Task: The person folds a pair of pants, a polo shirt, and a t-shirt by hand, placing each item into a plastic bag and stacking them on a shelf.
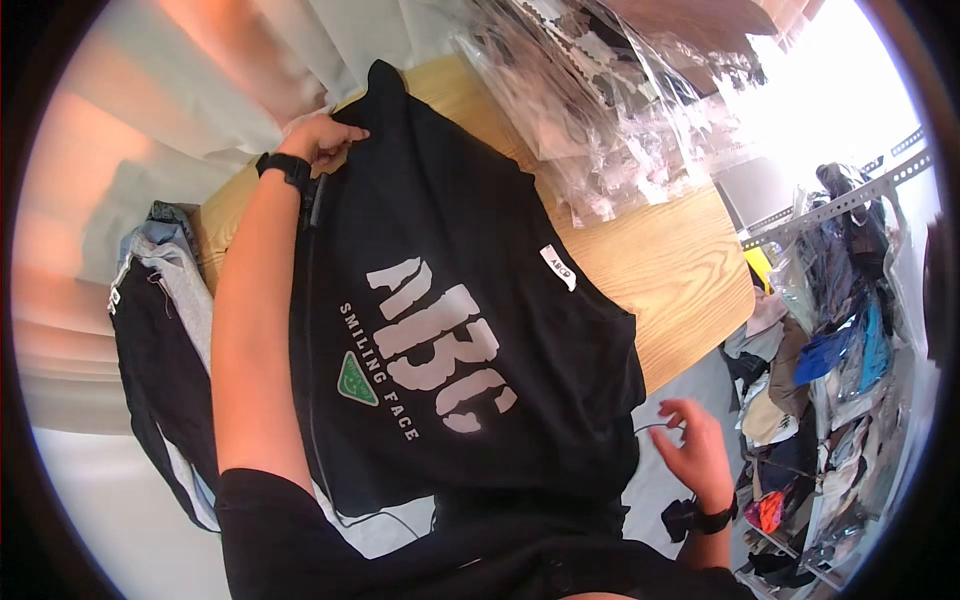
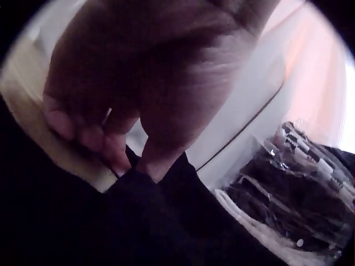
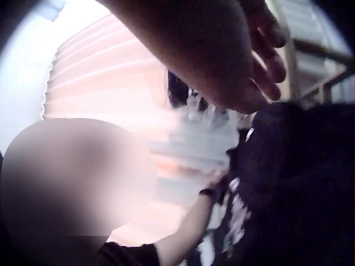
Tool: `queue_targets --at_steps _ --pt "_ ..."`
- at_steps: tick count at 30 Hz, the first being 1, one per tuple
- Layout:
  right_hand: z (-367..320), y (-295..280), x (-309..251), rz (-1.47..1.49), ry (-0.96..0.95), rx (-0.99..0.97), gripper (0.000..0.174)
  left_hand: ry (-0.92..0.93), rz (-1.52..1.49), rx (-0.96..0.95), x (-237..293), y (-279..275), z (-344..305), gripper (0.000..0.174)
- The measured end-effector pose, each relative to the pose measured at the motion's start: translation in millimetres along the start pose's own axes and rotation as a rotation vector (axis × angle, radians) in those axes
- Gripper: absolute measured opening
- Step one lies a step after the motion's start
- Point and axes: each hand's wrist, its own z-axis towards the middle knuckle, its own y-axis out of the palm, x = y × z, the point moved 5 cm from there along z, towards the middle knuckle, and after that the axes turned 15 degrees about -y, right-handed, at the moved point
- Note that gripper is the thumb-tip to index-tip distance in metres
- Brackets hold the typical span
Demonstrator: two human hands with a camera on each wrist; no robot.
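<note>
A black garment [image 1: 455, 240] with large grey "ABC" letters, "SMILING FACE" text and a green triangle lies spread over a wooden table. The left hand [image 1: 325, 138] is at its upper left edge; in the left wrist view that hand [image 2: 150, 83] pinches the dark cloth between thumb and fingers. Off the garment's lower right side, the right hand [image 1: 692, 450] is held in the air with its fingers loosely bent and nothing in them. The right wrist view shows this hand [image 3: 222, 61] beside the black cloth [image 3: 294, 177], fingers apart.
Clear plastic bags [image 1: 620, 110] lie on the table's far part. The wooden table's [image 1: 690, 270] bare surface shows at the right. Folded clothes [image 1: 165, 330] hang at the left near a pale curtain [image 1: 200, 90]. A metal rack holds bagged clothes [image 1: 830, 350] at the right.
</note>
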Motion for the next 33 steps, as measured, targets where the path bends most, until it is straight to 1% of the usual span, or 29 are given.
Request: queue_targets --at_steps 1,3,4,5,6,7,9,10,11,13,14,15,16,17,18,19,20,21,22,23,24,25,26,27,29,30,31,32,33 --pt "9 -2 -10 -0.013 -0.002 0.001 0.027 0.006 -0.011 -0.003 -3 3 -1 0.043" --pt "37 -11 -48 0.255 -0.258 0.060 0.015 0.133 -0.099 0.067 -3 4 -7 0.037" --pt "53 -10 -71 0.423 -0.311 -0.012 0.011 0.142 -0.113 0.065 -10 8 0 0.037" --pt "69 -9 -91 0.466 -0.405 -0.067 0.012 0.218 -0.294 0.028 -16 12 11 0.033" --pt "88 -8 -109 0.510 -0.483 -0.044 0.011 0.298 -0.472 -0.003 -17 8 15 0.029" --pt "109 -9 -130 0.540 -0.489 -0.061 0.009 0.316 -0.483 0.009 -15 3 10 0.029" --pt "155 0 -161 0.593 -0.597 0.011 0.008 0.192 -0.483 0.049 -18 4 -2 0.024" --pt "182 7 -175 0.633 -0.660 0.062 0.007 0.275 -0.495 0.010 -16 5 -11 0.027" --pt "214 18 -184 0.646 -0.657 0.092 0.009 0.282 -0.502 0.010 -18 6 2 0.027" --pt "282 42 -185 0.537 -0.726 0.094 0.022 0.309 -0.271 0.217 -22 7 37 0.032" --pt "317 58 -179 0.416 -0.730 0.070 0.029 0.292 -0.280 0.225 -22 7 41 0.038" --pt "347 75 -170 0.325 -0.657 -0.016 0.042 0.296 -0.282 0.214 -20 8 33 0.038" --pt "376 94 -158 0.236 -0.646 -0.055 0.045 0.310 -0.278 0.261 -18 5 17 0.039" --pt "390 102 -155 0.177 -0.672 -0.077 0.046 0.319 -0.273 0.309 -18 3 9 0.041" --pt "400 109 -153 0.120 -0.699 -0.098 0.048 0.318 -0.275 0.302 -20 5 11 0.041" --pt "409 114 -147 0.116 -0.696 -0.103 0.048 0.371 -0.284 0.305 -18 4 12 0.041" --pt "415 118 -140 -0.063 -0.711 -0.085 0.051 0.420 -0.295 0.307 -17 5 11 0.042" --pt "421 121 -132 -0.243 -0.725 -0.069 0.055 0.415 -0.302 0.301 -18 7 12 0.042" --pt "426 122 -123 -0.251 -0.643 -0.080 0.063 0.427 -0.288 0.350 -16 5 6 0.046" --pt "424 122 -124 -0.255 -0.644 -0.090 0.063 0.438 -0.274 0.398 -15 3 0 0.051" --pt "422 120 -119 -0.359 -0.544 -0.063 0.064 0.431 -0.283 0.392 -13 2 -5 0.051" --pt "420 116 -114 -0.464 -0.443 -0.034 0.065 0.461 -0.240 0.386 -9 2 -12 0.056" --pt "423 114 -112 -0.493 -0.422 -0.046 0.066 0.492 -0.195 0.380 -6 2 -16 0.061" --pt "424 112 -111 -0.499 -0.420 -0.054 0.066 0.489 -0.202 0.374 -4 1 -20 0.061" --pt "425 107 -108 -0.627 -0.335 -0.085 0.066 0.584 -0.013 0.311 4 9 -28 0.074" --pt "432 111 -99 -0.613 -0.293 -0.046 0.065 0.583 -0.020 0.308 6 11 -32 0.074" --pt "433 110 -103 -0.620 -0.296 -0.049 0.065 0.528 0.051 0.282 8 16 -33 0.081" --pt "434 110 -104 -0.625 -0.221 -0.051 0.064 0.471 0.121 0.256 9 21 -34 0.087" --pt "436 108 -104 -0.629 -0.146 -0.052 0.063 0.470 0.112 0.256 10 22 -36 0.087"
